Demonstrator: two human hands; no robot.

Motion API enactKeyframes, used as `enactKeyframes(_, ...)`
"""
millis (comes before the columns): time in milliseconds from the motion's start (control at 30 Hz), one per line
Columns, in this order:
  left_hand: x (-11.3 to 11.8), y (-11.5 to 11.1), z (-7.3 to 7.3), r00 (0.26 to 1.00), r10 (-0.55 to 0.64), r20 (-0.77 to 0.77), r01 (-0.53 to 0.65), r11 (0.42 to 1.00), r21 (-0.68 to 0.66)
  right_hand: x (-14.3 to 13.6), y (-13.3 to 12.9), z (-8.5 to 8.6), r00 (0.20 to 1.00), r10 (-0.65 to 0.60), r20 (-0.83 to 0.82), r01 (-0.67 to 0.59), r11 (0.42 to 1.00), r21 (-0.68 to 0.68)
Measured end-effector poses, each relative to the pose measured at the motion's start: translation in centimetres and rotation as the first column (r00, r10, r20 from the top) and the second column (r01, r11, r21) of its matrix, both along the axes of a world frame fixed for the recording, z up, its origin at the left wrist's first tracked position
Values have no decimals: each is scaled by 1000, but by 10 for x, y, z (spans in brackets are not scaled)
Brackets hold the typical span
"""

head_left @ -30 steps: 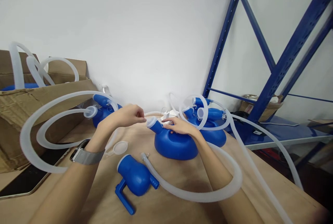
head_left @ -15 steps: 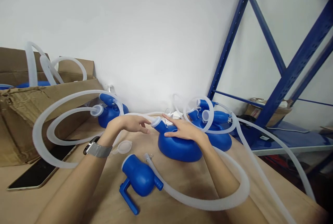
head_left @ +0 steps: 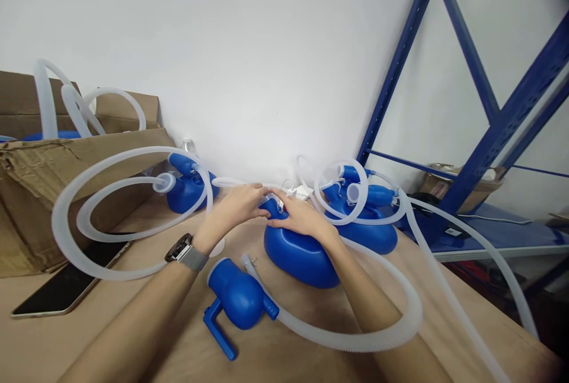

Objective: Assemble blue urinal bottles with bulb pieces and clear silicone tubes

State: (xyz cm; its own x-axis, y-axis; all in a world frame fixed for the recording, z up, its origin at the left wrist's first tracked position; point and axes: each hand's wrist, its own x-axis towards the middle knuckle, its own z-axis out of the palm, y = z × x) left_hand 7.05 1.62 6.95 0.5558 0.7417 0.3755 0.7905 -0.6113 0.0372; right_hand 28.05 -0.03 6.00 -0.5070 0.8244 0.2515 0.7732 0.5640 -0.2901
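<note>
Lying nearest on the desk (head_left: 306, 335), a blue handled piece (head_left: 242, 299) is pointing its narrow spout toward a translucent hose (head_left: 351, 340). Beyond it, the left hand (head_left: 242, 202) and right hand (head_left: 302, 214) are closing around the neck of a blue bottle (head_left: 302, 252), while a cardboard box (head_left: 84, 175) is standing at the left.

Blue bottles with rounded bodies: one middle bottle (head_left: 302, 255), one left bottle (head_left: 183, 196), and at least one at right, the overlap there too dense for certainty. Blue bulb-shaped pieces (head_left: 242, 297): four, with one in front, one at left, two at right. Pale flexible hoses (head_left: 351, 341): several, too tangled for an exact count. Cardboard boxes (head_left: 89, 175): two. Phone (head_left: 66, 285): one. Wristwatch (head_left: 180, 248): one. Clear bottle (head_left: 188, 145): one. Blue shelving rack (head_left: 471, 163): one.
</note>
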Motion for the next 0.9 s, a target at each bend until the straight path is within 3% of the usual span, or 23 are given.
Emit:
enactKeyframes(200, -1, 8, -10, 997, -8, 78, 7, 1000, 16, -7, 0, -5, 995, -98, 1, 98, 994, 47)
enactKeyframes(567, 3, -3, -5, 995, 80, 61, -80, 997, 3, -8, 0, -5, 991, -116, 66, 109, 990, 89)
enactKeyframes(667, 1, -8, 1, 995, 90, 36, -89, 996, -29, -5, 2, -6, 984, -139, 107, 119, 977, 176)
enactKeyframes(733, -5, -16, 5, 994, 99, 39, -97, 994, -41, -4, 4, -7, 977, -176, 123, 130, 941, 312)
enactKeyframes(833, -22, -38, 7, 996, 50, 75, -38, 988, -153, -6, -2, -12, 984, -59, 168, -29, 878, 477)
enactKeyframes(900, -39, -57, 5, 994, -69, 86, 96, 925, -368, -12, -15, -20, 979, 94, 182, -165, 888, 428)
